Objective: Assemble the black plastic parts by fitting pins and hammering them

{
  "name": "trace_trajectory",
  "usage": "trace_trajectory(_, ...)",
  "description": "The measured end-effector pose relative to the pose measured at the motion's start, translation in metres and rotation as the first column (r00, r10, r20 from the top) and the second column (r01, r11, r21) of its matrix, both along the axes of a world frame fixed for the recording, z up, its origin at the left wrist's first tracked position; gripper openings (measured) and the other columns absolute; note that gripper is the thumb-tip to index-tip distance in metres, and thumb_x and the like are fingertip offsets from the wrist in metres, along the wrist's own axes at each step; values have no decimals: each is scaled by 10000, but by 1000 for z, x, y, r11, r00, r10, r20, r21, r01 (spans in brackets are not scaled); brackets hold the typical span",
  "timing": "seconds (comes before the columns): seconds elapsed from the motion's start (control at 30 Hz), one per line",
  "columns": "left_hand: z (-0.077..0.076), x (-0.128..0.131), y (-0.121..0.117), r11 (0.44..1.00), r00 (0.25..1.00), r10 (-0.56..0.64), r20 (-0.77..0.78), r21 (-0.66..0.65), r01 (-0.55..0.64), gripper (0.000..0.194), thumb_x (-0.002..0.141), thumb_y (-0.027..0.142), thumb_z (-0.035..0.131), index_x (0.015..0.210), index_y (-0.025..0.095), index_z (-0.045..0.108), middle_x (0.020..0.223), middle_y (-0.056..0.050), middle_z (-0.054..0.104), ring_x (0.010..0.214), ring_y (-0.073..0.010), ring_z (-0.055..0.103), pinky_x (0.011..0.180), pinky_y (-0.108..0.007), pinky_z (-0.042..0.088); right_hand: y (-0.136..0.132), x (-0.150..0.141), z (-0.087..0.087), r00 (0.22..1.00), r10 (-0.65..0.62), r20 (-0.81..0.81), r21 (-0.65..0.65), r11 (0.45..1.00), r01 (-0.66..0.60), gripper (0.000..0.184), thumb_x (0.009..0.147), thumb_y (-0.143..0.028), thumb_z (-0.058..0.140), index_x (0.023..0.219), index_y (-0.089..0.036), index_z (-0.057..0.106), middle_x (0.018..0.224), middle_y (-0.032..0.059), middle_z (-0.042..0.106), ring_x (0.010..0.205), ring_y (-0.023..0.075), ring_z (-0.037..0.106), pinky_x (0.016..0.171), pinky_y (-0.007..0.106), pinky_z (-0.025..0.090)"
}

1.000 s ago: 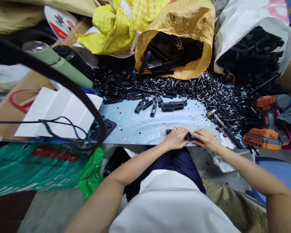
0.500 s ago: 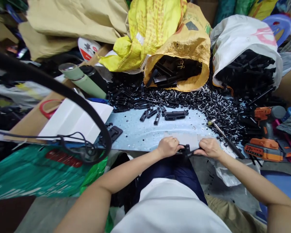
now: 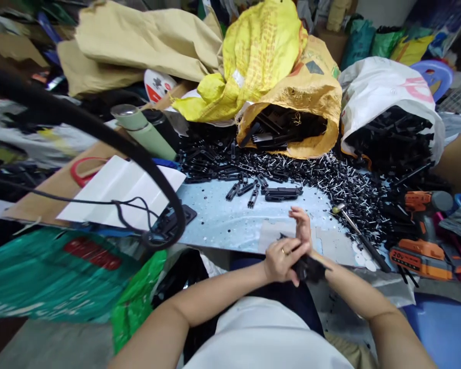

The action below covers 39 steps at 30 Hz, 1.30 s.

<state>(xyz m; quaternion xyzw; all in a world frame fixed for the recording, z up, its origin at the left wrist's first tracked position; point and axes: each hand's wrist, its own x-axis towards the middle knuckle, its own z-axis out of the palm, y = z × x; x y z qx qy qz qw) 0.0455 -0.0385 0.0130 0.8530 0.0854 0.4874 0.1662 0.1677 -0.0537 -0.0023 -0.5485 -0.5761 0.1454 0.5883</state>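
Near the front edge of the bench, my left hand (image 3: 283, 260) is closed around a black plastic part (image 3: 310, 268), blurred by motion and partly covered by the fingers. My right hand (image 3: 303, 228) is upright against the left fingertips, its own fingers raised and apart, its palm by the part. Behind my hands lie several jointed black plastic pieces (image 3: 254, 195) and a longer black assembly (image 3: 283, 193). A hammer (image 3: 356, 231) rests to the right of my right hand.
An orange cordless drill (image 3: 422, 246) stands at the right. Small pins (image 3: 353, 189) are heaped before an orange sack (image 3: 292, 110) and a white sack (image 3: 380, 82) of black parts. At left are a green flask (image 3: 149, 134), white paper (image 3: 119, 192) and a black curved arm (image 3: 138, 159).
My hands, earlier side by side gripping the black part at both ends, have come together. My right fingers have opened and lifted; the part has moved slightly right and nearer my body.
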Motion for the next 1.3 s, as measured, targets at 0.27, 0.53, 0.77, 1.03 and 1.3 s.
trace_trajectory(0.27, -35, 49, 99, 959, 686, 282, -671, 186, -212, 615, 814, 571, 446, 1254, 145, 490, 962, -152, 629, 960, -260, 565, 760, -344, 443, 168, 104, 60, 567, 23, 824, -173, 961, 213, 371, 860, -261, 400, 1198, -127, 475, 1256, 161, 483, 1135, 262, 424, 941, 422, 336)
trace_trajectory(0.53, -6, 36, 187, 766, 640, 550, -536, 18, -643, 450, 869, 380, 442, 1233, 117, 452, 1169, -162, 547, 1111, -265, 480, 905, -386, 388, 251, 98, 85, 190, 82, 978, -130, 959, 254, 420, 841, -76, 332, 1217, -155, 501, 1121, 141, 571, 1015, 231, 471, 892, 398, 323)
trace_trajectory(0.77, 1, -18, 269, 507, 417, 529, -739, -118, -854, 339, 798, 77, 386, 1103, 109, 531, 1087, -186, 563, 1024, -279, 526, 813, -379, 427, 178, 111, 85, 661, -228, 715, 147, 973, 176, 234, 792, -247, 518, 1013, -208, 584, 997, 92, 577, 940, 221, 521, 838, 397, 426)
trace_trajectory(1.03, 1, -14, 273, 879, 523, 353, -775, 84, -470, 253, 796, 45, 411, 932, 152, 594, 1053, -122, 599, 1078, -246, 490, 961, -444, 328, -2, 74, 16, 979, -66, 193, -177, 979, 101, 265, 726, -443, 636, 798, -207, 541, 828, 66, 626, 772, 185, 623, 644, 325, 525)
trace_trajectory(1.3, 31, -46, 181, 910, 794, 281, -539, -113, -398, 180, 792, 284, 535, 923, 166, 571, 877, -66, 605, 867, -222, 559, 787, -351, 458, -64, 101, 3, 832, 97, 546, -458, 866, 199, 286, 779, -460, 554, 883, -198, 606, 864, 81, 651, 839, 222, 612, 745, 383, 506)
